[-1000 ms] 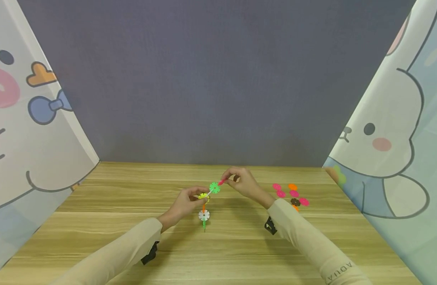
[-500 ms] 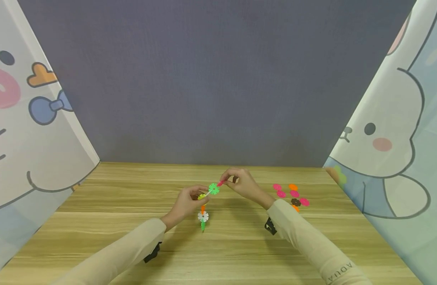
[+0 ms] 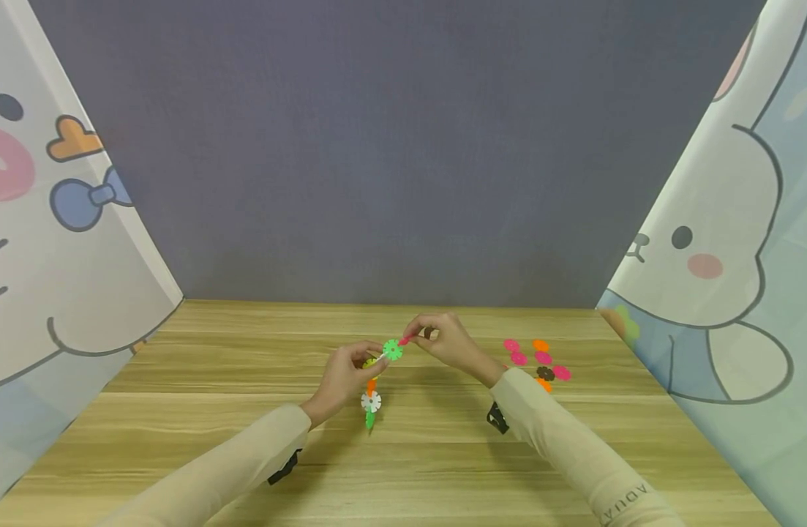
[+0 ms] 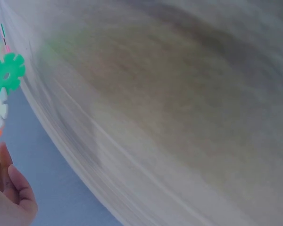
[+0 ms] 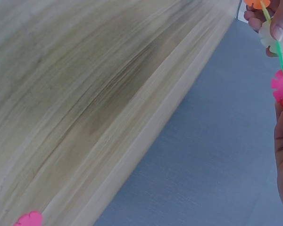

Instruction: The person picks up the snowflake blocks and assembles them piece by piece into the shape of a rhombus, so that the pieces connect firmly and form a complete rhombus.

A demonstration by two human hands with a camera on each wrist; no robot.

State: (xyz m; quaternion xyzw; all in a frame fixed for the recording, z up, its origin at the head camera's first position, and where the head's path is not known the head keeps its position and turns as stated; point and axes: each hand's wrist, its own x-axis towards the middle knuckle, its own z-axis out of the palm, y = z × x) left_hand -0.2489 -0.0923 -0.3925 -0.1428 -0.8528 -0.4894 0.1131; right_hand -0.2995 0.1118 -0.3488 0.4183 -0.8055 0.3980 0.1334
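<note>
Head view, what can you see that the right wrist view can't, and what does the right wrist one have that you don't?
Only the head view shows the cartoon bunny, the dark brown disc on the wooden table, and the pale sleeves.

Only the right wrist view shows the held pink disc broad side on; from the head it looks like a thin sliver.

Both show the left hand holding the chain of discs, the right hand pinching that pink disc, the green disc beside it, and the table.
</note>
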